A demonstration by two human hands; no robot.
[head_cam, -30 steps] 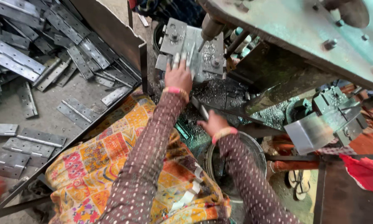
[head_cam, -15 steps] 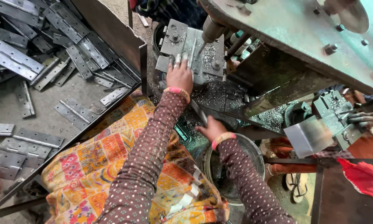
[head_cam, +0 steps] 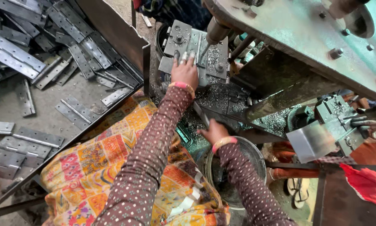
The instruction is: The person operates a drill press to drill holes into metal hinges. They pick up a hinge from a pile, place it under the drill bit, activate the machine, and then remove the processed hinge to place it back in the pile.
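My left hand (head_cam: 185,72) lies flat on the grey steel die block (head_cam: 177,42) of a press, fingers spread on a metal piece there, just left of the vertical ram (head_cam: 216,31). My right hand (head_cam: 213,130) is lower, its fingers closed on a long flat metal hinge strip (head_cam: 200,114) that slants up toward the die. Both arms wear brown dotted sleeves and orange bangles. Metal chips (head_cam: 215,94) cover the press bed between the two hands.
A metal tray (head_cam: 50,117) at left holds several flat hinge plates (head_cam: 16,56). A round steel bowl (head_cam: 257,161) sits under my right wrist. The green press frame (head_cam: 305,37) overhangs at upper right. Another person's gloved hand (head_cam: 366,123) works at a second fixture (head_cam: 334,115) at right.
My right hand has dropped slightly and drawn back toward the bowl with the strip. My left hand stays on the die block.
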